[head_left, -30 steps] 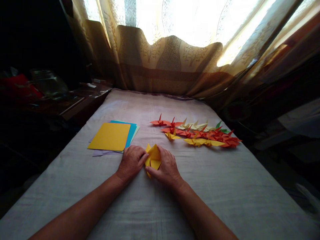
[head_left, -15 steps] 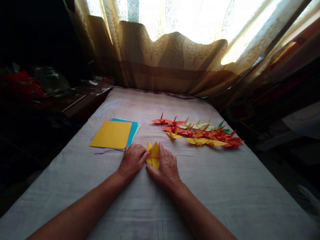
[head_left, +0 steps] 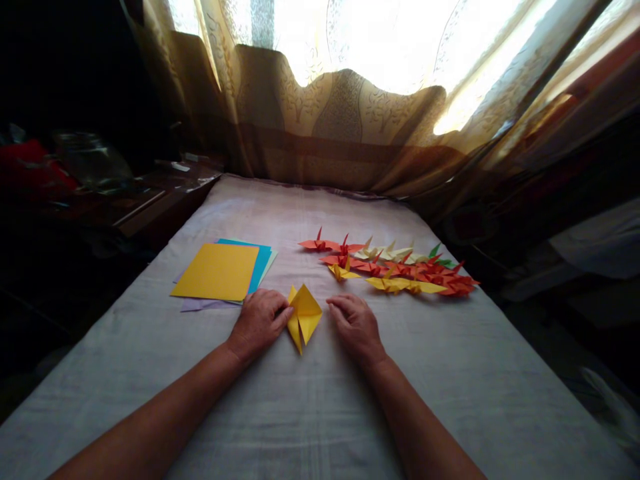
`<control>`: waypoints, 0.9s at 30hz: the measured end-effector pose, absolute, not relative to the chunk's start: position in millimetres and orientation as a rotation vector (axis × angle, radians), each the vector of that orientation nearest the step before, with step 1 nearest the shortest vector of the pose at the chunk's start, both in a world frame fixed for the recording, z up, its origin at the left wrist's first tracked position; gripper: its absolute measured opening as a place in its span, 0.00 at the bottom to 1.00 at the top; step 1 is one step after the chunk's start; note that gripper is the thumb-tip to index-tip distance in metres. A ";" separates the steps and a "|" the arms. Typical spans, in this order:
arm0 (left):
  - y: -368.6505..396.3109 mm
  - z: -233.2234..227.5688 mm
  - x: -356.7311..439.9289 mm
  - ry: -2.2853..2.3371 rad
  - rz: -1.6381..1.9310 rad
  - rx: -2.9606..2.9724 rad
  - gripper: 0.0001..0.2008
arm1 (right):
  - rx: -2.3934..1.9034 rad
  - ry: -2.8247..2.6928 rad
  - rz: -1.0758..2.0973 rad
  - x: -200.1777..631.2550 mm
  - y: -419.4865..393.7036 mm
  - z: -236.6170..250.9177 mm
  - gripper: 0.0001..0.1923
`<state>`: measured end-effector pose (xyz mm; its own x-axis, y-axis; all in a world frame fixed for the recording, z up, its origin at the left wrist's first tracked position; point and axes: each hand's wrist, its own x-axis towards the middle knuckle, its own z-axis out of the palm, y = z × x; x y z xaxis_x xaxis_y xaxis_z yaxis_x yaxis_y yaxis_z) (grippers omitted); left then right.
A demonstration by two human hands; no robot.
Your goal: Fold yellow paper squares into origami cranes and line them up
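Note:
A partly folded yellow paper (head_left: 303, 317) lies on the grey cloth-covered table (head_left: 310, 400) in front of me. My left hand (head_left: 259, 324) rests on the cloth with its fingertips pressing the paper's left edge. Just right of the paper, my right hand (head_left: 356, 327) lies on the cloth, fingers loosely curled, holding nothing. A gap separates it from the paper.
A stack of flat coloured sheets (head_left: 220, 275), yellow on top, lies to the left. Several folded paper cranes (head_left: 390, 268) in red, orange, yellow and cream sit in rows to the right. Curtains (head_left: 340, 127) hang behind the table. Dark clutter (head_left: 90, 173) fills the left side.
My right hand has lifted off the yellow paper and moved right onto the cloth. The paper now lies uncovered, with the left hand still at its edge.

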<state>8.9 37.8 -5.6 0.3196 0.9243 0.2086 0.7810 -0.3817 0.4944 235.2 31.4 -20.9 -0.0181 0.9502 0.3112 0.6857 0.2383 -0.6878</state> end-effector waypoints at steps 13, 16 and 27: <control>36.8 0.1 16.0 1.652 0.654 2.333 0.13 | -1.522 -1.922 0.383 215.0 19.3 -12.2 0.07; 36.9 1.3 16.4 1.662 0.659 2.327 0.13 | -1.618 -1.956 0.288 208.1 16.6 -5.6 0.05; 38.1 -3.9 15.7 1.613 0.697 2.346 0.14 | -1.741 -2.053 0.018 190.3 17.7 4.0 0.07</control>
<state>15.7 38.1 -3.9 0.2890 0.9209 0.2615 0.8216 -0.3788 0.4259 190.3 17.7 4.0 -0.1054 0.9404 0.3233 0.9347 0.2047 -0.2907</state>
